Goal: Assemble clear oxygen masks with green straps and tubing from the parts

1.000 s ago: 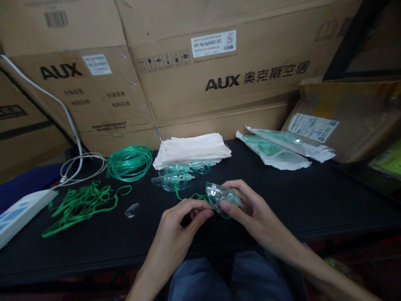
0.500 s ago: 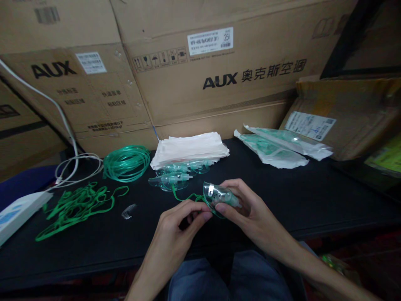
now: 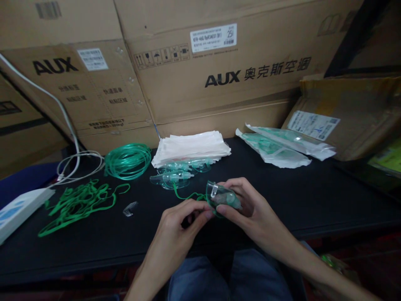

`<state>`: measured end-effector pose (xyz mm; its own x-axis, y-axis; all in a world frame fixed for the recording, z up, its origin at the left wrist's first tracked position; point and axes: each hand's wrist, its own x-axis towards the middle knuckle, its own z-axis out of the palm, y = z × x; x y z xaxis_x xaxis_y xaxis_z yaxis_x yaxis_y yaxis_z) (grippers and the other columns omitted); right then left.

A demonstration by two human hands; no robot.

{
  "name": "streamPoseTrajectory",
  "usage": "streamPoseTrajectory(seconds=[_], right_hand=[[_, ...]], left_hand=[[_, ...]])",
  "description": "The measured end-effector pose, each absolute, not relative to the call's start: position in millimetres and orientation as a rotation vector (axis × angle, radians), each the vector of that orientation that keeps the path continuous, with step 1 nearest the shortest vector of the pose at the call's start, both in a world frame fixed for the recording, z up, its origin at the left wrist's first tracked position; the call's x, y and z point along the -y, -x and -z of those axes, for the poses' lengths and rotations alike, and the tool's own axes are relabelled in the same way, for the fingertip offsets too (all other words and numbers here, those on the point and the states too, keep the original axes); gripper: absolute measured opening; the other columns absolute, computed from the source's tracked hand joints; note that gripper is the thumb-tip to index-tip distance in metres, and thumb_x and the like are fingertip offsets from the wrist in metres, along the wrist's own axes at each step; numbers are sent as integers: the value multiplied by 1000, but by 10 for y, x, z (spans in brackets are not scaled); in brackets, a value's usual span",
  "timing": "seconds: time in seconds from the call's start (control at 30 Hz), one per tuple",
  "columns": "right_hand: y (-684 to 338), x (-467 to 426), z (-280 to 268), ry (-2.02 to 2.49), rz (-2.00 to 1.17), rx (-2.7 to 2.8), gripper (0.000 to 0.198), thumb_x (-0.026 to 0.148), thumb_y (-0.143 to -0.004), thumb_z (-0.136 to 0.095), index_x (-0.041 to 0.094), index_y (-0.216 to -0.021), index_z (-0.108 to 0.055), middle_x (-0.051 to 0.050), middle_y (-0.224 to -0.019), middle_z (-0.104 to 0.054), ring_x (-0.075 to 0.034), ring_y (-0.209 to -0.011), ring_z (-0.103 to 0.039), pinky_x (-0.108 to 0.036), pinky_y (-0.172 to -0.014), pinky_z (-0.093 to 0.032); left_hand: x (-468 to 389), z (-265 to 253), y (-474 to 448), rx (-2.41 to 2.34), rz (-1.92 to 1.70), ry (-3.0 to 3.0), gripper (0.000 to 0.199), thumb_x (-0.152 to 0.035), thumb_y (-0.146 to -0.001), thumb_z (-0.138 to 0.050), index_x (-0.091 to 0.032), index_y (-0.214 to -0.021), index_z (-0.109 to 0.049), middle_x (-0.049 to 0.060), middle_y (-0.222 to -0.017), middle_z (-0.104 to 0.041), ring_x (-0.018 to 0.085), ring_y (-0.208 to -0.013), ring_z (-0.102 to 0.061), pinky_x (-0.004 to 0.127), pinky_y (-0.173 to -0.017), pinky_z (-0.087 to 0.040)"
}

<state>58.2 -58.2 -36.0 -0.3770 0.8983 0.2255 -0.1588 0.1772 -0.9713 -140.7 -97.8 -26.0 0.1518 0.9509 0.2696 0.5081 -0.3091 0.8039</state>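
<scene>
My right hand (image 3: 247,207) is wrapped round a clear green oxygen mask (image 3: 224,196), with a metal nose clip showing on its upper left edge. My left hand (image 3: 184,217) is closed, thumb and forefinger pinched at the mask's lower left edge, where a green elastic strap (image 3: 189,197) runs. The fingertips partly hide the strap there. From the pinch, the strap leads back to the other clear masks (image 3: 172,179) lying in front of a stack of white packets (image 3: 192,147). A loose pile of green elastic straps (image 3: 83,205) lies to the left.
Coiled green tubing (image 3: 128,161), small clear pieces (image 3: 130,208) and a white power strip (image 3: 23,211) with its cable are on the left of the black table (image 3: 125,246). Packaged masks (image 3: 278,146) lie at the right, beside a carton (image 3: 341,121). Large cardboard boxes (image 3: 175,92) stand behind.
The mask has turned slightly in my right hand. Both hands keep their grip in nearly the same place, and the camera view has shifted a little.
</scene>
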Motion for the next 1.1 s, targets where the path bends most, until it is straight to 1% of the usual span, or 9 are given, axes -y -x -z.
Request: streamPoseTrajectory(seconds=[0.13,0.23,0.4,0.53,0.73,1.1], right_hand=[[-583,581,359,778,-1360,1479,34,36,-88,-80,28,-111,-56,-3,-114,-71,-19,-106,-71,-29,-87,-57],[-587,586,363,788,-1330,1490,34,36,-88,-79,27,-111,-56,-3,-113,-71,-20,-105,-72,-30,-86,-58],[-589,588,361,784,-1308,1493,34,35,-88,-80,27,-110,-56,-3,-114,-70,-19,-106,-71,-29,-88,-57],[-592,588,363,784,-1301,1504,32,33,-89,-78,27,-111,-56,-2,-113,-70,-18,-105,-71,-27,-87,-56],[-594,584,376,762,-1301,1504,33,30,-89,-79,27,-112,-56,-3,-121,-70,-19,-111,-71,-29,-91,-57],[-575,563,385,683,-1324,1428,35,21,-84,-83,28,-107,-58,1,-124,-69,-12,-114,-71,-20,-95,-56]], left_hand=[[986,241,1403,-1389,-1056,-1890,20,-35,-99,-63,-23,-91,-76,-1,-81,-71,15,-71,-59,23,-65,-43],[985,235,1403,-1383,-1053,-1903,21,-36,-100,-63,-23,-92,-76,0,-82,-71,15,-72,-61,24,-66,-43],[982,252,1407,-1378,-1052,-1909,20,-37,-100,-63,-24,-94,-76,-1,-84,-71,15,-75,-63,23,-68,-44],[986,255,1406,-1383,-1041,-1899,20,-37,-101,-62,-24,-94,-76,-1,-85,-72,15,-77,-63,24,-69,-44],[993,247,1405,-1386,-1028,-1881,22,-38,-101,-62,-24,-93,-76,-2,-83,-71,15,-75,-62,24,-68,-43],[987,230,1413,-1364,-1052,-1809,23,-38,-100,-62,-22,-90,-77,-2,-80,-70,14,-71,-58,23,-66,-42]])
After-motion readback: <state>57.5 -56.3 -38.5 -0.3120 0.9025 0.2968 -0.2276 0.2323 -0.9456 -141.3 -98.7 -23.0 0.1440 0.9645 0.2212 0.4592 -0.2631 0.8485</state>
